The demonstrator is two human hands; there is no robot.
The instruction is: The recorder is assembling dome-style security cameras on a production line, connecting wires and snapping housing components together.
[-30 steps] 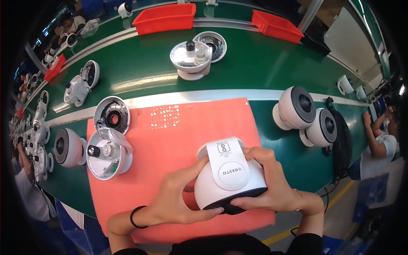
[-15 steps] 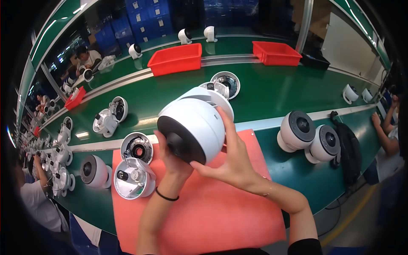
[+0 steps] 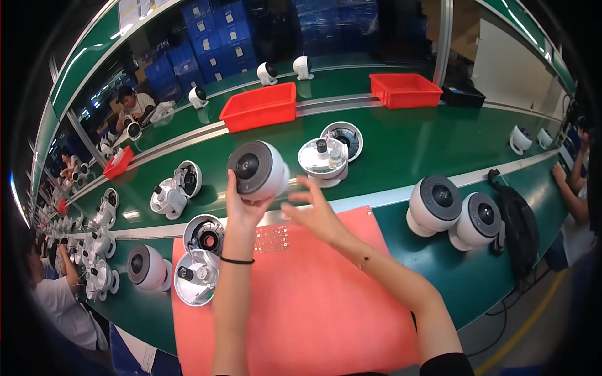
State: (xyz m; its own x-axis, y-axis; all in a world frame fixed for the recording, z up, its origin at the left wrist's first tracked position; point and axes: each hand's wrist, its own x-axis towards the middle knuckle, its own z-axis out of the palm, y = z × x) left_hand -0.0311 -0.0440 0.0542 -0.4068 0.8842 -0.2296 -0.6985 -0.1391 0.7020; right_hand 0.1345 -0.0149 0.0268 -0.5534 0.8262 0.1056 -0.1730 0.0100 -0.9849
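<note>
While the left hand (image 3: 246, 211) cups the white security camera (image 3: 260, 169) from below, thumb along the left edge of its dark lens face, the right hand (image 3: 318, 214) is beside it, fingers loosely spread and apparently gripping nothing. The camera is beyond the pale metal rail (image 3: 360, 200), over the far green strip of the bench (image 3: 401, 147), left of an opened camera (image 3: 312, 160); whether its base touches down I cannot tell. The step in hand looks like placing the closed unit beyond the pink mat (image 3: 313, 307); the next move would call for a level base and gentle release.
</note>
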